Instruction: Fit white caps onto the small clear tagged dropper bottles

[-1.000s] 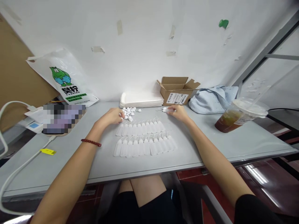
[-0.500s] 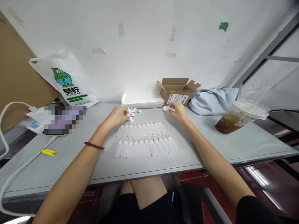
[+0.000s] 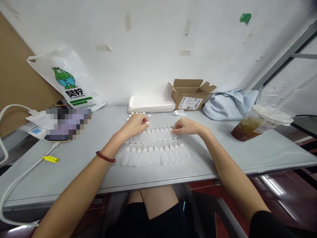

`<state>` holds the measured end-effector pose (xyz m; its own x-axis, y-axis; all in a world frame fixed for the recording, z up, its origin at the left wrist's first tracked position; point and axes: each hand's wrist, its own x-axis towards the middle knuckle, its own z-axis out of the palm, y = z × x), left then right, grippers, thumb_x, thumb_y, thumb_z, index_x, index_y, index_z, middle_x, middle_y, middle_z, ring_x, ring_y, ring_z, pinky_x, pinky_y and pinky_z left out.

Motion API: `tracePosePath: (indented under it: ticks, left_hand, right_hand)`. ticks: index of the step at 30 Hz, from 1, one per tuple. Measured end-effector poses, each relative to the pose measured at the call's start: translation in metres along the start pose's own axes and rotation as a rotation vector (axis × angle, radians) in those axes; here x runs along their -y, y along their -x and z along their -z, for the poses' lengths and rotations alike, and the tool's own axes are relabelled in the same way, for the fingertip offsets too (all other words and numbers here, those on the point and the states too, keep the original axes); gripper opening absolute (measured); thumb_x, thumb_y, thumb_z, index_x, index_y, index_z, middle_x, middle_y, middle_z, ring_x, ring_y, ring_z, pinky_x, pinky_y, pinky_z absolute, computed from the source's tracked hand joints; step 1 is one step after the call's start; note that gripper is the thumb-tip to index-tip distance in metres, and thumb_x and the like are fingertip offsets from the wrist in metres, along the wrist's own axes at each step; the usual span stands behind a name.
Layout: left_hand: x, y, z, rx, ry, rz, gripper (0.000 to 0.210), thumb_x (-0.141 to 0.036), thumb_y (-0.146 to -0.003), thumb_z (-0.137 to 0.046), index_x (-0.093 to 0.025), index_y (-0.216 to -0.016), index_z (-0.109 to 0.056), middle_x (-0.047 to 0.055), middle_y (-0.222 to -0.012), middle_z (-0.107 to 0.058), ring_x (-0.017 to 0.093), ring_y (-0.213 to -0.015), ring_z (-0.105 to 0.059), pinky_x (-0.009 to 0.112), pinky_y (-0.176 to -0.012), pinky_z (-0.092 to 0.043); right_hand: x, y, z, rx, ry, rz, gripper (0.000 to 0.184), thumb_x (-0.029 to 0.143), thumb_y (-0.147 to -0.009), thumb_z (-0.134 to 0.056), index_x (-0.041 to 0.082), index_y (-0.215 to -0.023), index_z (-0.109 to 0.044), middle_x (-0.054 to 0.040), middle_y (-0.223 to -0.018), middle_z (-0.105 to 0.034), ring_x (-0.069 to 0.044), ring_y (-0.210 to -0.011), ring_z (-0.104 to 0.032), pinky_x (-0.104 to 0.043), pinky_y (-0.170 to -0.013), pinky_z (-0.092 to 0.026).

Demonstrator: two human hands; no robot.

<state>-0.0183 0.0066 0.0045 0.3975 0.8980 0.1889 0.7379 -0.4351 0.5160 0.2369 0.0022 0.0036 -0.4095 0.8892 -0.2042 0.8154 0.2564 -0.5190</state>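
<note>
My left hand [image 3: 138, 124] is closed in a pinch on a small white cap [image 3: 147, 123]. Under and behind it lies a little pile of similar white pieces [image 3: 149, 115], mostly hidden. Two rows of small translucent white bottles [image 3: 148, 157] with thin white cords at their tops lie flat on the desk. My right hand [image 3: 186, 127] is at the right end of the back row, its fingertips closed on the end bottle [image 3: 173, 134], partly covered by the fingers. Behind that hand, more bottles [image 3: 179, 113] lie loose before the cardboard box.
A stack of white trays [image 3: 151, 103] and an open cardboard box [image 3: 189, 96] stand against the wall. To the right are a light blue cloth bag [image 3: 229, 104] and a drink cup [image 3: 260, 122]. At left are a plastic bag [image 3: 79, 82], a blurred phone [image 3: 70, 124] and a white cable [image 3: 29, 175].
My right hand has come nearer from the loose bottles by the box to the end of the back row. My left hand has moved right, away from the pile, with a white cap in its fingers.
</note>
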Motion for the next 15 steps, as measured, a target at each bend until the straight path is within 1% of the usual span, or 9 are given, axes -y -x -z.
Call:
tracePosePath:
  ticks: [2, 5, 7, 9, 11, 13, 15]
  left_hand:
    - [-0.004, 0.000, -0.002, 0.006, 0.015, 0.001, 0.011, -0.024, -0.076, -0.054, -0.018, -0.075, -0.063, 0.005, -0.083, -0.070, 0.022, -0.082, -0.065, 0.031, -0.071, -0.049]
    - [-0.009, 0.000, -0.004, 0.001, 0.073, 0.007, 0.012, -0.025, -0.076, -0.056, -0.018, -0.079, -0.064, 0.006, -0.086, -0.071, 0.021, -0.083, -0.065, 0.033, -0.075, -0.050]
    - [-0.013, 0.000, -0.005, -0.010, 0.142, 0.022, 0.012, -0.026, -0.075, -0.058, -0.018, -0.080, -0.065, 0.005, -0.087, -0.071, 0.021, -0.083, -0.065, 0.034, -0.076, -0.051]
    - [-0.015, 0.001, -0.005, -0.017, 0.243, 0.057, 0.013, -0.027, -0.075, -0.060, -0.017, -0.081, -0.066, 0.005, -0.084, -0.070, 0.021, -0.082, -0.065, 0.033, -0.074, -0.052]
    - [-0.018, 0.001, -0.005, -0.011, 0.371, 0.099, 0.016, -0.028, -0.075, -0.062, -0.016, -0.084, -0.066, 0.005, -0.080, -0.069, 0.019, -0.078, -0.065, 0.032, -0.071, -0.052]
    - [-0.020, 0.002, -0.005, 0.005, 0.512, 0.129, 0.020, -0.029, -0.075, -0.065, -0.015, -0.088, -0.066, 0.005, -0.078, -0.069, 0.017, -0.074, -0.066, 0.032, -0.072, -0.053]
    - [-0.021, 0.002, -0.005, 0.007, 0.639, 0.134, 0.023, -0.030, -0.074, -0.067, -0.014, -0.091, -0.066, 0.004, -0.078, -0.069, 0.016, -0.074, -0.066, 0.033, -0.077, -0.052]
  right_hand:
    - [0.001, -0.001, -0.002, -0.011, 0.022, 0.005, 0.032, 0.036, -0.072, -0.058, 0.017, -0.047, -0.053, 0.0027, -0.045, -0.042, -0.008, -0.045, -0.030, -0.026, -0.045, -0.023]
    - [0.000, -0.004, -0.006, -0.090, 0.061, -0.001, 0.033, 0.028, -0.069, -0.057, 0.018, -0.041, -0.042, 0.0045, -0.042, -0.030, -0.007, -0.044, -0.023, -0.027, -0.044, -0.018]
    - [-0.001, -0.005, -0.005, -0.159, 0.088, -0.029, 0.034, 0.025, -0.068, -0.056, 0.019, -0.040, -0.038, 0.0046, -0.042, -0.028, -0.007, -0.044, -0.023, -0.028, -0.045, -0.018]
    - [-0.003, -0.004, -0.001, -0.261, 0.064, -0.055, 0.031, 0.025, -0.068, -0.057, 0.018, -0.042, -0.042, 0.0035, -0.043, -0.034, -0.008, -0.045, -0.029, -0.028, -0.046, -0.021]
    - [-0.003, -0.003, 0.003, -0.389, -0.013, -0.052, 0.024, 0.027, -0.068, -0.059, 0.017, -0.048, -0.049, 0.0017, -0.049, -0.045, -0.010, -0.049, -0.039, -0.027, -0.049, -0.027]
    - [-0.001, -0.002, 0.004, -0.520, -0.102, -0.011, 0.018, 0.030, -0.068, -0.061, 0.017, -0.058, -0.054, 0.0002, -0.058, -0.054, -0.012, -0.055, -0.047, -0.026, -0.054, -0.032]
    - [0.003, -0.003, 0.001, -0.623, -0.170, 0.058, 0.019, 0.034, -0.069, -0.064, 0.017, -0.068, -0.056, -0.0005, -0.064, -0.058, -0.012, -0.057, -0.049, -0.026, -0.056, -0.035]
